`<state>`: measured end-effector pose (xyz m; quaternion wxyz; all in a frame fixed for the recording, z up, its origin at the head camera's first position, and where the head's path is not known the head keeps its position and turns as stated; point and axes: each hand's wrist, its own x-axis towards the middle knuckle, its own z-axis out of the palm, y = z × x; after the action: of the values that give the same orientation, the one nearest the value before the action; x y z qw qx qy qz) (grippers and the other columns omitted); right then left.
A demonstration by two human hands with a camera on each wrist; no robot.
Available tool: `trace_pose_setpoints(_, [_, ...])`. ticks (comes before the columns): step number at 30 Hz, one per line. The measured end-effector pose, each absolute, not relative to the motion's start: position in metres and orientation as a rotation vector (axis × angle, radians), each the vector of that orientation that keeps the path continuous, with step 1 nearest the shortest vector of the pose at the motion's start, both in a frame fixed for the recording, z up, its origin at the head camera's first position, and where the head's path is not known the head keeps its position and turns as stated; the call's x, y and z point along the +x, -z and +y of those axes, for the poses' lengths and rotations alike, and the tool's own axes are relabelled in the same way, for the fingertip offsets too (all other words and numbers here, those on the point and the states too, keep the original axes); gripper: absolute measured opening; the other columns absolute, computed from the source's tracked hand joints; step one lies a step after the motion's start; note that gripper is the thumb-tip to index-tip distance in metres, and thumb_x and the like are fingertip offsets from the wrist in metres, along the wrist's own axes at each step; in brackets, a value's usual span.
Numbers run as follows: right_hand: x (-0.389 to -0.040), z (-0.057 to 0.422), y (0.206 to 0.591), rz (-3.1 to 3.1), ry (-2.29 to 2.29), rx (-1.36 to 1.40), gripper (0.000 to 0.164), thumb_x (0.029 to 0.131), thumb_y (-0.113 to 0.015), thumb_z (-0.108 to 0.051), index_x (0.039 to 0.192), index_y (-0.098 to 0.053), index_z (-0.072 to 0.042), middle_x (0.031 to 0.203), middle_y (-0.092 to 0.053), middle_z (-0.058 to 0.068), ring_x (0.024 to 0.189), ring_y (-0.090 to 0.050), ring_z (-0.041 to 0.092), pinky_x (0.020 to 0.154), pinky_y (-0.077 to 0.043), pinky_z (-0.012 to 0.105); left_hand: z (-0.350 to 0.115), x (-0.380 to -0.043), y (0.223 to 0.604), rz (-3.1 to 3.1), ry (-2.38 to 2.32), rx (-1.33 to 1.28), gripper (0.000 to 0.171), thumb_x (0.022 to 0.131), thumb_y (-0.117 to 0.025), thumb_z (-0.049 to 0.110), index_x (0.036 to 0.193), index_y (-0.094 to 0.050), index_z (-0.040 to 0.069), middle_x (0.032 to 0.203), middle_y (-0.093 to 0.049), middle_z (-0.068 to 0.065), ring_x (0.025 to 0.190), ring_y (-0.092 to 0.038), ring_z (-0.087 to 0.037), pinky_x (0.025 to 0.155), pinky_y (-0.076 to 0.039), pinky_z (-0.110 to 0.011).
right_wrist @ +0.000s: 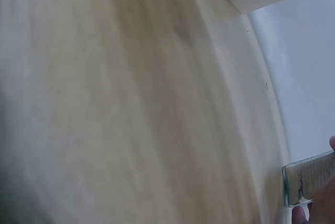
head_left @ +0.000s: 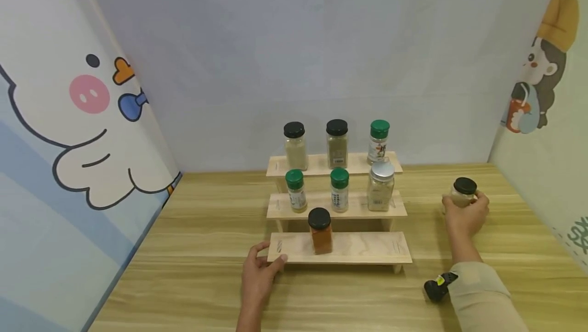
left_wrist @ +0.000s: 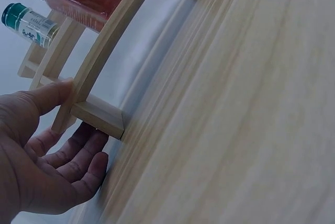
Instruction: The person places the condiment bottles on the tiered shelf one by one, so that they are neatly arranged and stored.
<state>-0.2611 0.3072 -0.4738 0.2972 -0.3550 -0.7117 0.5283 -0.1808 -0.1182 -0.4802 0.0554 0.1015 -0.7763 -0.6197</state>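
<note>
At the right of the table my right hand [head_left: 465,215] grips a black-lidded glass spice jar [head_left: 463,193]; in the right wrist view only the base of this jar [right_wrist: 306,181] and a few fingertips show. My left hand [head_left: 260,273] pinches the left end of the lowest step of a wooden tiered rack [head_left: 363,246], thumb on top and fingers beneath. In the left wrist view that thumb [left_wrist: 52,96] presses the step's edge near its leg. A black-lidded jar of reddish-orange spice [head_left: 321,237] stands on this step.
Green-lidded shakers [head_left: 296,194] and a silver-lidded jar [head_left: 380,189] stand on the middle step. On the top step are two black-lidded jars [head_left: 337,148] and a green-lidded shaker [head_left: 378,143]. A pale wall [head_left: 220,133] rises behind the wooden table [head_left: 193,250].
</note>
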Motion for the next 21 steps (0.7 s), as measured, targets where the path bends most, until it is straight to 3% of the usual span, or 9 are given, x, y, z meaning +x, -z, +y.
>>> trace_pose_setpoints(9, [-0.255, 0.309, 0.474, -1.832, -1.368, -0.935, 0.065, 0.079, -0.067, -0.012, 0.135, -0.037, 0.001, 0.129, -0.041, 0.021, 0.117, -0.04, 0.035, 0.099, -0.029, 0.045, -0.116, -0.179, 0.479, -2.381, 1.864, 0.312, 0.056, 0.074, -0.079, 0.018, 0.122, -0.054, 0.003, 0.074, -0.063, -0.009, 0.061, -0.055, -0.018, 0.056, -0.041, -0.031])
trace_pose_setpoints(21, [-0.221, 0.287, 0.448, -1.711, -1.655, -0.986, 0.068, 0.081, -0.068, -0.016, 0.14, -0.034, -0.011, 0.138, -0.036, 0.012, 0.122, -0.035, 0.025, 0.093, -0.036, 0.033, -0.119, -0.181, 0.48, -2.378, 1.863, 0.31, 0.057, 0.075, -0.079, 0.018, 0.122, -0.052, 0.002, 0.074, -0.064, -0.009, 0.062, -0.058, -0.021, 0.054, -0.041, -0.03])
